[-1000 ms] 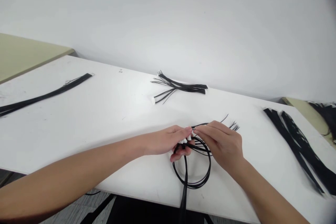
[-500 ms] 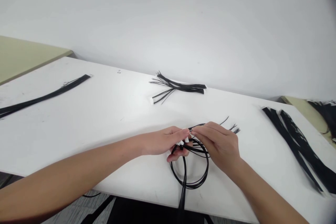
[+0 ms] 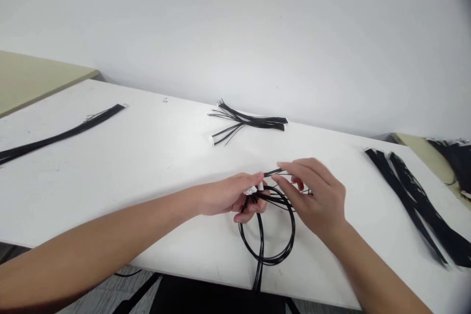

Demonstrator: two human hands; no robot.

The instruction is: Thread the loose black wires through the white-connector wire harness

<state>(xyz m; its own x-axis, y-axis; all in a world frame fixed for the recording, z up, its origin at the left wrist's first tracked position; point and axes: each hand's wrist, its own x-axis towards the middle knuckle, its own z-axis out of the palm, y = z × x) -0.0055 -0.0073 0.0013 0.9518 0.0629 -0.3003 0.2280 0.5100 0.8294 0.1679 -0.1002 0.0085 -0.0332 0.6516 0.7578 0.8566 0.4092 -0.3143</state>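
My left hand [image 3: 235,196] is closed around a black wire harness [image 3: 290,245] near its white connectors [image 3: 250,190], its thumb pressed on top. From under that thumb a few thin black wires [image 3: 272,172] run right, passing between the parted thumb and forefinger of my right hand [image 3: 316,191]. The right hand's other fingers are partly curled; I see no firm grip in them. Below the left hand the harness hangs in a round loop, and its tail reaches past the table's front edge. The far wire ends are mostly hidden behind my right hand.
Another black wire bundle [image 3: 250,121] with a white connector lies near the wall on the white table [image 3: 176,157]. Long black cables [image 3: 69,132] lie at left, more black cables [image 3: 415,201] at right. A black seat [image 3: 217,299] is below the front edge.
My right hand has moved slightly up and right, away from the left thumb, and its pinch has opened. The wires between the hands now show more. The left hand keeps its hold.
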